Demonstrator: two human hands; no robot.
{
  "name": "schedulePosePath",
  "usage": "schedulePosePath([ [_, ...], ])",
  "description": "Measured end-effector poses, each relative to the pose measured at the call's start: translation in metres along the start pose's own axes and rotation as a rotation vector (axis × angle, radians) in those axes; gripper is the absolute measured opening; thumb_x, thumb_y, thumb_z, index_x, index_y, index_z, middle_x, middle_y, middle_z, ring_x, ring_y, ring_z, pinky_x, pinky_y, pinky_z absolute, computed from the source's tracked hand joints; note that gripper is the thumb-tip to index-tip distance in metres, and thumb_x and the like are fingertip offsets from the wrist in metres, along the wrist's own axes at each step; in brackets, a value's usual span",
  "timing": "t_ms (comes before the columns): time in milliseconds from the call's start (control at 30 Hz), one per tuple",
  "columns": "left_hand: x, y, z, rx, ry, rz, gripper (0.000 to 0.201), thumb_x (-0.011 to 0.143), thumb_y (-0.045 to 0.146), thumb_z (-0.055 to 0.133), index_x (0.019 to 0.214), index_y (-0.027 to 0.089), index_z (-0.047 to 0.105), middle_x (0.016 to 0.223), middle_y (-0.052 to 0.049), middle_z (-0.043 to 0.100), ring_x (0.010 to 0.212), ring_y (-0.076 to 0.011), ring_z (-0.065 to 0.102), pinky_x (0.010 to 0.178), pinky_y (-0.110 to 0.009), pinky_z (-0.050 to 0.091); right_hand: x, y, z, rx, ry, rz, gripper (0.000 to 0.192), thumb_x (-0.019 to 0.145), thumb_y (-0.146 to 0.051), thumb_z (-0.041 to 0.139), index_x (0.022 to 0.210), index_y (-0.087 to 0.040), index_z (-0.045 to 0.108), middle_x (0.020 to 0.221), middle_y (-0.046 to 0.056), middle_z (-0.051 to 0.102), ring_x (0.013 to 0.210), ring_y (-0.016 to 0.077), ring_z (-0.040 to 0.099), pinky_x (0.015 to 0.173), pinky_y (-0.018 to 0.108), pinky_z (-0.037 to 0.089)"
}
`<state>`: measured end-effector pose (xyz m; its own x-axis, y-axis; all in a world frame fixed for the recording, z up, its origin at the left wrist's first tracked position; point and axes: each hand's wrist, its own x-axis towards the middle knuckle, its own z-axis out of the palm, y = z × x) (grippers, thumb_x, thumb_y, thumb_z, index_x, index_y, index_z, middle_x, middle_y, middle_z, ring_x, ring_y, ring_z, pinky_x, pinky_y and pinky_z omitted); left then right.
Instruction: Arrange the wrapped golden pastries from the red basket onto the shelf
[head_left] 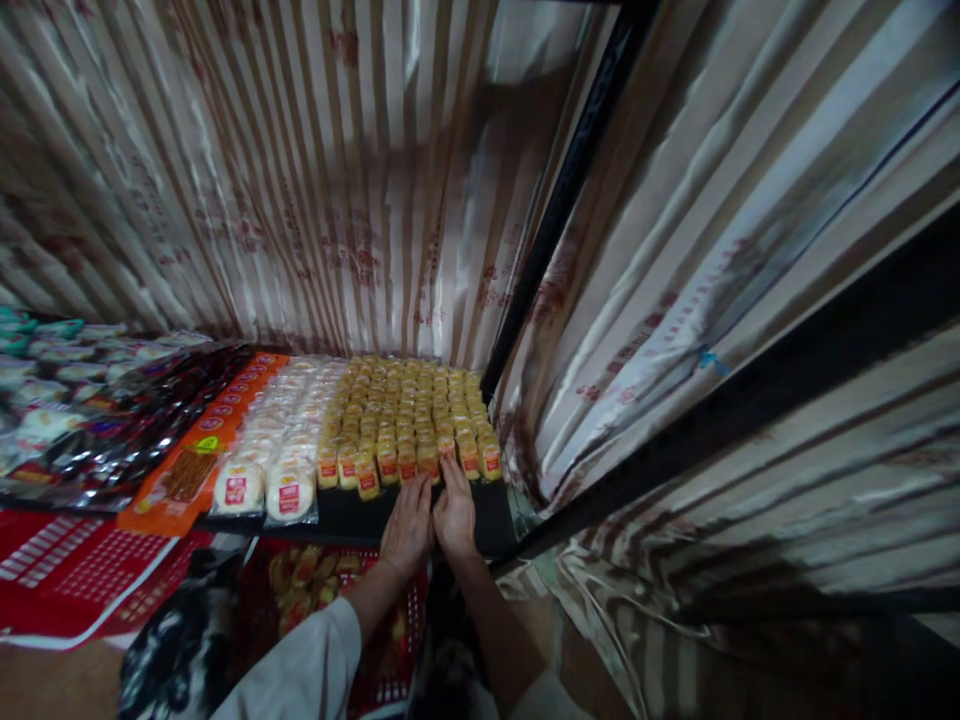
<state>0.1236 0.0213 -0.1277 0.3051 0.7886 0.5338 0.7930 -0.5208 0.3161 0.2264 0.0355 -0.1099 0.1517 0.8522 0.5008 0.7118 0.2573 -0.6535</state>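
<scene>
Rows of small yellow wrapped cakes (405, 420) with red-orange labels stand packed together at the right end of a dark shelf (491, 510). My left hand (407, 525) is at the front edge of these rows, its fingers stretched forward with the tips by the lower front of one cake. Close beside it, my right hand (455, 512) has its fingertips on a labelled wrapped cake (446, 443) in the front row. The fingers look closed on that cake, though its lower part is hidden behind them.
Left of the cakes lie round white packaged pastries (289, 490), an orange snack packet (176, 495) and dark shiny packets (142, 410). Below the shelf, a red basket (401, 625) holds more yellow packs (304, 580). Striped sheeting (360, 180) and a black post (551, 240) stand behind.
</scene>
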Motion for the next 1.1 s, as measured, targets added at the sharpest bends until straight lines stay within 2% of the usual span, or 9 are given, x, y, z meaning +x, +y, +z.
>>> schedulePosePath([
  [133, 0.0, 0.0, 0.0, -0.012, 0.019, 0.003, 0.052, 0.081, 0.009, 0.039, 0.132, 0.014, 0.035, 0.127, -0.017, 0.047, 0.122, -0.0261, 0.043, 0.097, -0.049, 0.045, -0.005, -0.002, -0.009, -0.022, 0.044, -0.027, 0.056, 0.075, -0.004, 0.033, 0.127, -0.017, 0.051, 0.132, 0.01, 0.05, 0.124, 0.0191, 0.043, 0.102, 0.041, 0.039],
  [300, -0.001, 0.002, -0.001, -0.028, -0.005, 0.003, 0.056, 0.075, 0.003, 0.038, 0.13, 0.01, 0.036, 0.128, -0.018, 0.046, 0.123, -0.0273, 0.041, 0.099, -0.049, 0.042, -0.003, 0.006, -0.018, -0.093, 0.124, 0.041, 0.058, 0.075, -0.003, 0.033, 0.129, -0.016, 0.047, 0.132, 0.011, 0.048, 0.123, 0.022, 0.041, 0.102, 0.045, 0.038],
  [433, -0.001, 0.002, -0.001, -0.023, -0.015, -0.002, 0.056, 0.075, 0.003, 0.037, 0.131, 0.01, 0.036, 0.128, -0.018, 0.046, 0.124, -0.0278, 0.041, 0.099, -0.05, 0.041, 0.004, 0.015, -0.014, -0.12, 0.112, 0.031, 0.058, 0.075, -0.002, 0.031, 0.129, -0.013, 0.047, 0.128, 0.013, 0.049, 0.123, 0.0226, 0.039, 0.103, 0.044, 0.037],
  [633, 0.0, 0.003, -0.002, -0.002, -0.002, 0.016, 0.056, 0.075, 0.003, 0.038, 0.131, 0.009, 0.035, 0.128, -0.018, 0.045, 0.123, -0.0283, 0.04, 0.099, -0.048, 0.042, 0.004, 0.019, -0.008, -0.105, 0.096, 0.012, 0.054, 0.079, -0.004, 0.031, 0.129, -0.012, 0.047, 0.132, 0.016, 0.042, 0.126, 0.023, 0.036, 0.103, 0.043, 0.037],
  [833, 0.0, 0.003, -0.003, 0.0, -0.012, 0.01, 0.055, 0.075, 0.002, 0.038, 0.129, 0.008, 0.038, 0.126, -0.018, 0.046, 0.122, -0.0276, 0.041, 0.1, -0.048, 0.041, -0.003, 0.011, -0.018, -0.147, 0.121, -0.013, 0.053, 0.077, -0.004, 0.034, 0.126, -0.017, 0.051, 0.131, 0.013, 0.045, 0.123, 0.024, 0.036, 0.1, 0.048, 0.037],
  [1000, 0.0, 0.004, -0.006, 0.01, -0.006, 0.029, 0.054, 0.076, 0.002, 0.037, 0.13, 0.006, 0.036, 0.127, -0.019, 0.045, 0.124, -0.0276, 0.038, 0.101, -0.047, 0.04, 0.0, 0.012, -0.029, -0.218, 0.219, 0.076, 0.056, 0.077, -0.004, 0.033, 0.132, -0.014, 0.043, 0.134, 0.015, 0.04, 0.126, 0.026, 0.033, 0.101, 0.05, 0.033],
  [1100, 0.0, 0.005, -0.007, 0.003, -0.02, 0.008, 0.055, 0.077, 0.002, 0.036, 0.132, 0.008, 0.034, 0.128, -0.018, 0.045, 0.123, -0.0272, 0.039, 0.1, -0.047, 0.041, 0.004, 0.018, -0.03, -0.241, 0.197, 0.089, 0.055, 0.077, -0.003, 0.031, 0.13, -0.012, 0.045, 0.13, 0.017, 0.043, 0.124, 0.0258, 0.036, 0.101, 0.049, 0.034],
])
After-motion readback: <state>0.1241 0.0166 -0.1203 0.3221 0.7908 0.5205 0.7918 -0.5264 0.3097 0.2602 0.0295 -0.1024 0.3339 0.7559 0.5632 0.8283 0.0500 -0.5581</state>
